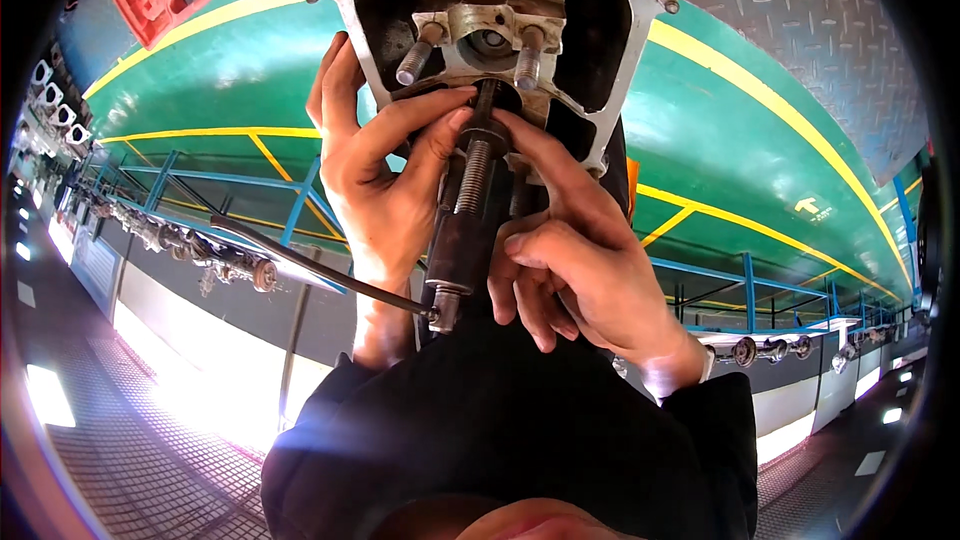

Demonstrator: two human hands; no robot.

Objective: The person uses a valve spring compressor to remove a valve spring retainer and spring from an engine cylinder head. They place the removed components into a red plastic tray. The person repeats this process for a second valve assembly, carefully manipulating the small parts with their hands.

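Observation:
A metal engine casting [615, 70] with round bores and protruding studs stands at the top centre. Below it, a dark cylindrical tool with a threaded rod [475, 175] lies in line with a bore, its upper end at the casting. My left hand [365, 155] pinches the collar at the rod's upper end between thumb and index finger, its other fingers raised beside the casting. From the other side, my right hand [580, 250] presses its index finger to the same collar. Its thumb and remaining fingers curl inward. A long dark bar or hose [320, 270] joins the tool's lower end.
A red moulded tool case [150, 0] lies at the far left. Grey tread plate [810, 50] fills the far right. Yellow lines cross the green floor [740, 130]. Blue-framed racks [750, 285] with metal parts run along both sides.

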